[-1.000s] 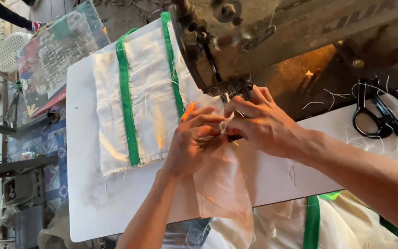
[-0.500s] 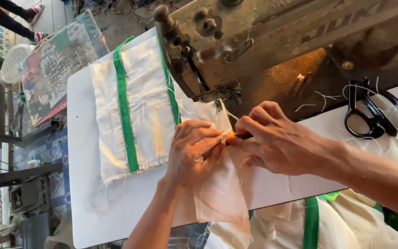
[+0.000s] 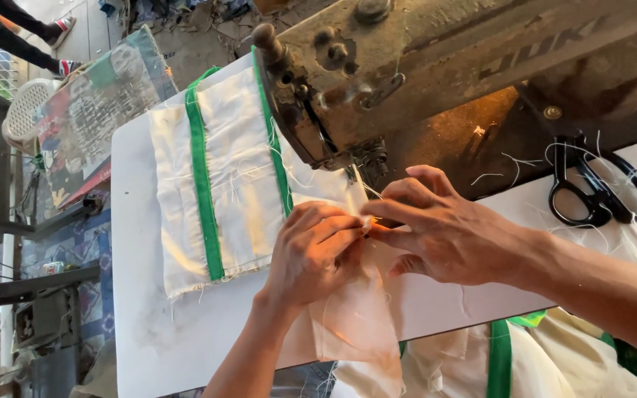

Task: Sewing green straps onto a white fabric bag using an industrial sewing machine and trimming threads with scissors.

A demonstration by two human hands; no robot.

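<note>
left hand [image 3: 311, 254] and right hand [image 3: 444, 232] both pinched shut on cream cloth [image 3: 355, 324] mid frame, under the sewing machine [image 3: 422, 74], scissors [image 3: 599, 188] right on white worktop [image 3: 149, 339]

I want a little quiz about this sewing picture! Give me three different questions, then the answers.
1. True or false: the black-handled scissors lie on the white table, away from both hands.
2. What colour are the stripes on the stack of cream cloth pieces? A red, B green, C blue.
3. Fill in: the left hand and right hand pinch thin cream fabric just below the old metal sewing machine's ____.

Key: 1 true; 2 B; 3 needle.
</note>
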